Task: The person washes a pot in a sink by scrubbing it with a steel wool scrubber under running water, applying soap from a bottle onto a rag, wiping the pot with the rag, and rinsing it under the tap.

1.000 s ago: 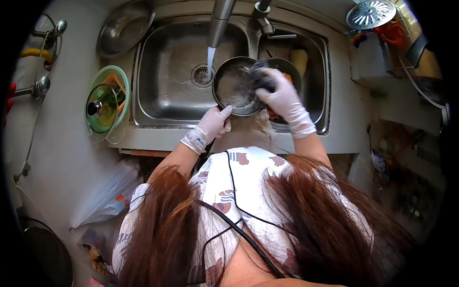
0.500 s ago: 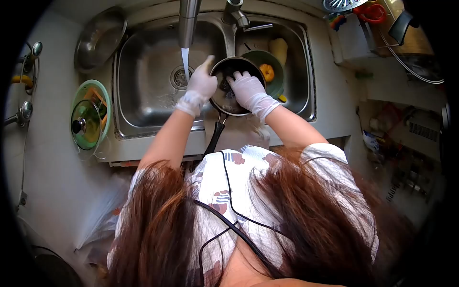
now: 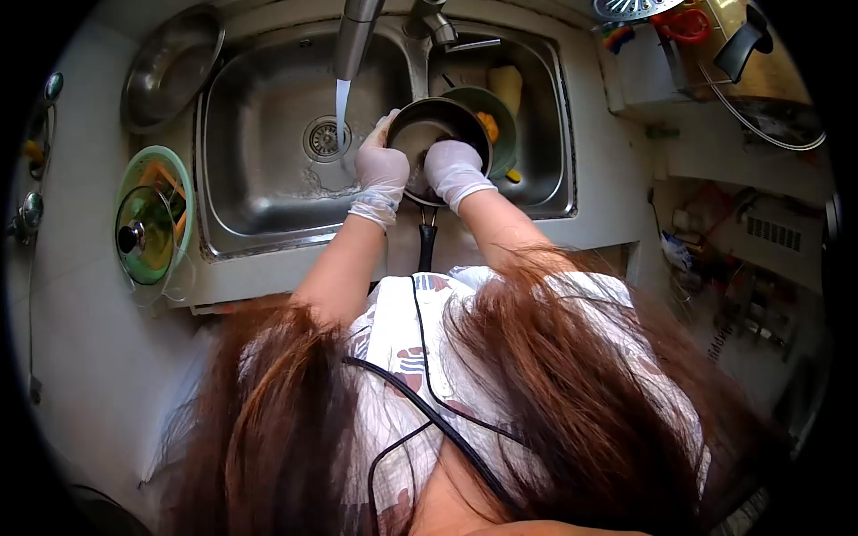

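A dark saucepan (image 3: 416, 136) is held over the divider and front edge of the double sink, its black handle (image 3: 427, 247) pointing toward my body. My left hand (image 3: 382, 168), in a whitish glove, grips the pan's left rim with the thumb side up. Inside the pan is my gloved right hand (image 3: 454, 168), knuckles up and fingers bent down against the inner wall. Those fingertips are hidden, and so is whatever lies under them. Water (image 3: 342, 112) runs from the faucet (image 3: 357, 40) into the left basin, left of the pan.
In the right basin (image 3: 547, 170) sit a green bowl (image 3: 507, 143), an orange vegetable (image 3: 488, 126) and a pale elongated squash (image 3: 506, 87). A metal bowl (image 3: 172, 71) leans at the back left. A green basin (image 3: 186, 183) with a glass lid (image 3: 147, 234) stands on the left counter.
The saucepan's handle has swung right and now points straight at me. My right hand has sunk deeper into the pan, covering the dark clump seen before. My left thumb has come down onto the rim.
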{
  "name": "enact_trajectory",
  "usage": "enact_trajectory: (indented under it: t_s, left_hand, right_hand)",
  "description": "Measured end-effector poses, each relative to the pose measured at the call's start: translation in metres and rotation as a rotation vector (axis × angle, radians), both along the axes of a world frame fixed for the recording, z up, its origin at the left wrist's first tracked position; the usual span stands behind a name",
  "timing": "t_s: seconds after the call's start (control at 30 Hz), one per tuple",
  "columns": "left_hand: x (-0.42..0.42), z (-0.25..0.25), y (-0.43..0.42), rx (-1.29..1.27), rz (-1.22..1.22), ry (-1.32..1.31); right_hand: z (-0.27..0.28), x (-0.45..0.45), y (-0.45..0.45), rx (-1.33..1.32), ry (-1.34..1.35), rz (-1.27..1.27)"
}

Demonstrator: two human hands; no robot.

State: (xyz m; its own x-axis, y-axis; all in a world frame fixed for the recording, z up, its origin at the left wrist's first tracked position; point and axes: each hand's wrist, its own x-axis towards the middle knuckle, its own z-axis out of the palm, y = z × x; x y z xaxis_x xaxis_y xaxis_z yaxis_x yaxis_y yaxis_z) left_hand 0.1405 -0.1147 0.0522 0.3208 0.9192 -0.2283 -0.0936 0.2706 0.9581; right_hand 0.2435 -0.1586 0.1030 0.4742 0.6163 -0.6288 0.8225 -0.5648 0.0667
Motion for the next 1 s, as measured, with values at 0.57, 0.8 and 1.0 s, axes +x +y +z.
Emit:
enact_trajectory:
  t_s: [0.57, 0.8, 1.0]
  left_hand:
    - [-0.005, 0.015, -0.01, 0.002, -0.021, -0.115]
    - [-0.016, 0.004, -0.007, -0.055, -0.11, -0.276]
    - [-0.02, 0.024, -0.001, -0.199, -0.162, -0.37]
  right_hand:
    - [0.013, 0.003, -0.001, -0.171, -0.006, 0.207]
    - [-0.028, 0.013, 0.008, 0.345, -0.164, 0.425]
    - [-0.004, 0.002, -0.002, 0.218, 0.167, 0.824]
